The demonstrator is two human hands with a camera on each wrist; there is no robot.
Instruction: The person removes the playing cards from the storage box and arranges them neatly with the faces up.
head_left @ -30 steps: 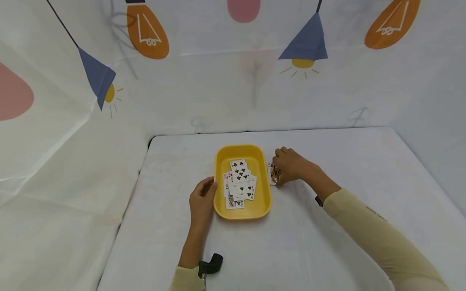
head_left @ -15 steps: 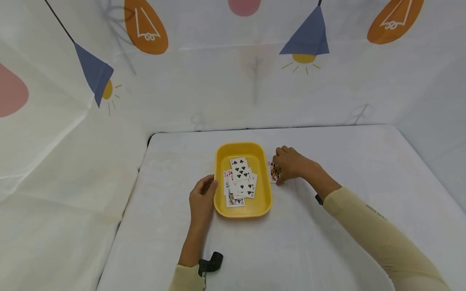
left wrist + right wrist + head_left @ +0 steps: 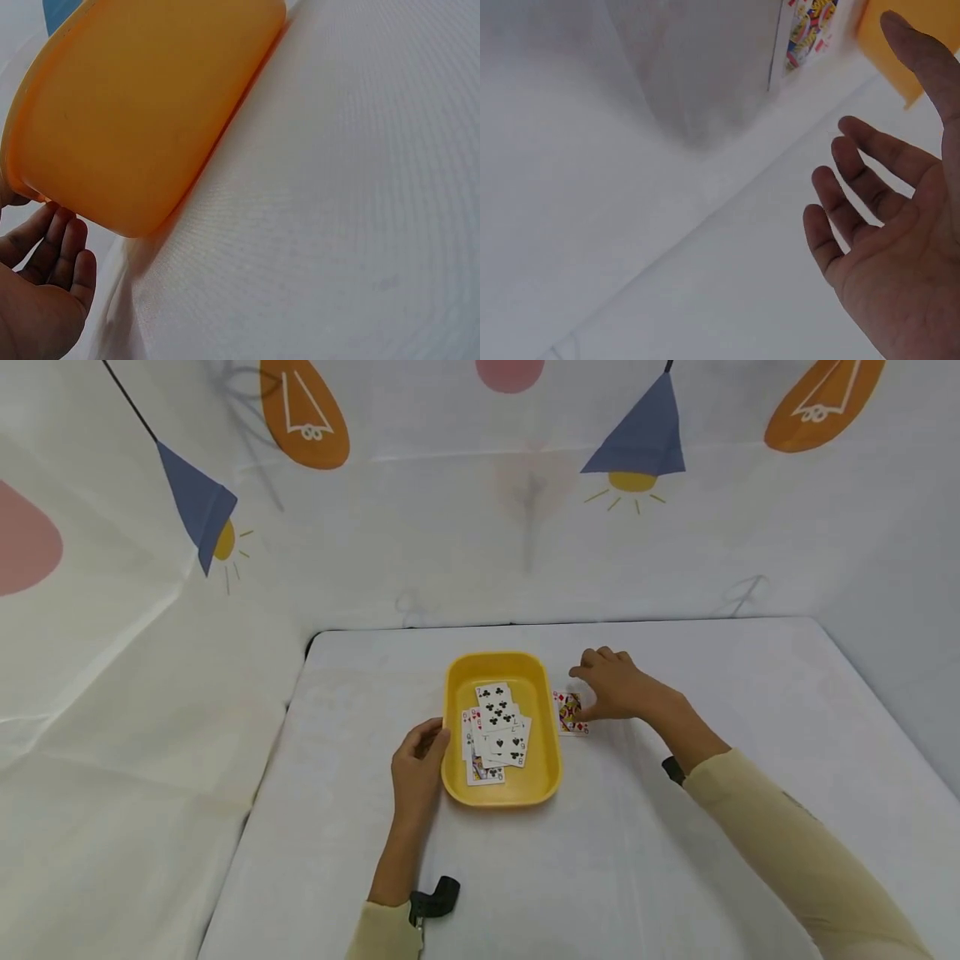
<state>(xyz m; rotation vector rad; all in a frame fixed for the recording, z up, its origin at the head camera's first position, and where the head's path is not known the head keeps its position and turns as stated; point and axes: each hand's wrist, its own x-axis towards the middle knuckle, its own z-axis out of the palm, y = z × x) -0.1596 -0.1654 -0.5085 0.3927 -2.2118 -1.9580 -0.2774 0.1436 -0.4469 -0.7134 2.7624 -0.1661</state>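
A yellow plastic tray (image 3: 536, 781) lies on the white table with several playing cards (image 3: 498, 742) piled face up inside, a seven of clubs on top. At its left rim my left hand (image 3: 414, 772) grips the edge, thumb at the rim and fingers against the outside; the left wrist view shows these fingertips under the lip. Just right of the tray lies a queen of diamonds (image 3: 567, 708), face up. Over and beside that card hovers my right hand (image 3: 617, 687), fingers spread and holding nothing; in the right wrist view the palm (image 3: 900, 262) faces the camera.
The white table (image 3: 720, 693) reaches back to a white cloth wall (image 3: 450, 543) printed with lamps and bulbs. Another cloth wall (image 3: 112, 693) slopes along the left side. Black straps sit at both wrists.
My right hand has lifted off the queen of diamonds and drawn slightly right and back, fingers spreading, uncovering more of the card. My left hand stays at the tray's rim.
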